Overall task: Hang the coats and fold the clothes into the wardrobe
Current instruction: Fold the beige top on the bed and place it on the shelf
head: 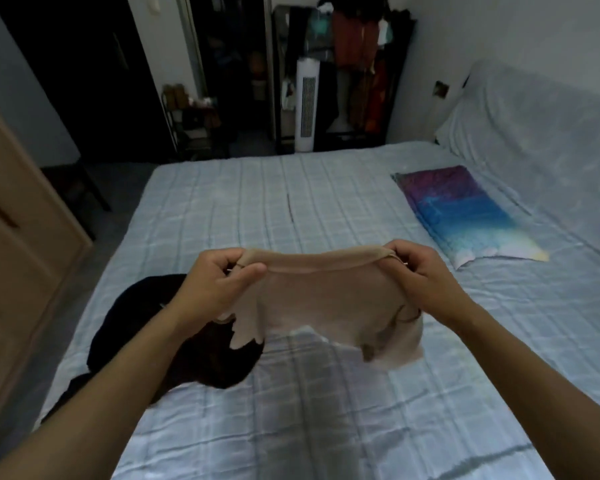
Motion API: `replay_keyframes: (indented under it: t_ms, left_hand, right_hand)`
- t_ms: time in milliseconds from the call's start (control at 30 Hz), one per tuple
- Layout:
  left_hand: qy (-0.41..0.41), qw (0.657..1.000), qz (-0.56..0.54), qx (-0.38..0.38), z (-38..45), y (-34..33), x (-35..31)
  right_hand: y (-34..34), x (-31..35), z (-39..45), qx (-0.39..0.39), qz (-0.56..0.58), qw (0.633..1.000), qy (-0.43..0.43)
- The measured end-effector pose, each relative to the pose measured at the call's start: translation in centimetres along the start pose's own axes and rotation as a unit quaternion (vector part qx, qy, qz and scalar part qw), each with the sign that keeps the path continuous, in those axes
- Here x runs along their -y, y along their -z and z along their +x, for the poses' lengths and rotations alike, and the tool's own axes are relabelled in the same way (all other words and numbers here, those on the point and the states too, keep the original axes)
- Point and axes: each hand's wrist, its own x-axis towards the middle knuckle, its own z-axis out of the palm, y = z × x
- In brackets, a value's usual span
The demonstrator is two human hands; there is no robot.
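Brown wood shows at the far left, the side of a wardrobe [18, 216] standing beside the bed [326, 427]. The bed has a pale blue checked cover on it.

Near the left edge of the bed lies a heap of dark clothes [201, 355], black and dark brown, all bunched up. Part of the heap hangs toward the left edge, and the person's left arm crosses over it.

The left hand [219, 285] is up in the air over the bed. Its fingers and thumb are curled tight and pinch the left top corner of a thin tan garment [326, 299]. The garment is stretched flat between the two hands and its lower end hangs loose above the cover, just right of the dark heap. It does not seem to touch the bed.

The right hand [426, 278] grips the right top corner of the garment in the same way, fingers curled around the hem.

Further right, close to the right edge of the bed, lies a folded cloth [465, 213] in purple, blue and white, flat on the cover. Behind it sits a pillow [520, 133] under the same pale cover.

At the back, past the far edge of the bed, a white tower fan [307, 105] stands beside a dark rack of hanging clothes [357, 64].
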Motion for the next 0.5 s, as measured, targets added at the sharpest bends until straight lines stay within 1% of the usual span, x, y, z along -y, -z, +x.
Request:
replay_keyframes:
  t_ms: [100, 167, 233, 300, 400, 433, 500]
  left_hand:
    - [0.028, 0.997, -0.064, 0.016, 0.8, 2.4, -4.6]
    - [0.054, 0.995, -0.088, 0.018, 1.7, 3.6, -6.9]
    - [0.090, 0.992, -0.086, 0.005, 3.0, 4.5, -8.5]
    - [0.138, 0.987, -0.073, -0.033, 4.9, 5.2, -9.2]
    - [0.200, 0.972, -0.046, -0.114, 7.5, 5.3, -9.2]
    - [0.208, 0.967, -0.037, -0.143, 8.1, 5.1, -9.1]
    - [0.198, 0.959, -0.012, -0.203, 8.8, 4.5, -9.2]
  right_hand:
    - [1.5, 4.8, 2.1, 0.021, 0.034, 0.999, -0.008]
    - [2.0, 6.8, 3.8, 0.029, 0.055, 0.997, -0.043]
    - [2.2, 8.1, 5.6, 0.015, 0.067, 0.994, -0.080]
    - [1.9, 8.7, 7.5, -0.020, 0.077, 0.988, -0.129]
    - [-0.1, 9.1, 9.8, -0.074, 0.080, 0.975, -0.193]
    - [-1.0, 9.0, 10.4, -0.099, 0.076, 0.970, -0.206]
    - [-2.8, 9.3, 11.3, -0.154, 0.055, 0.964, -0.211]
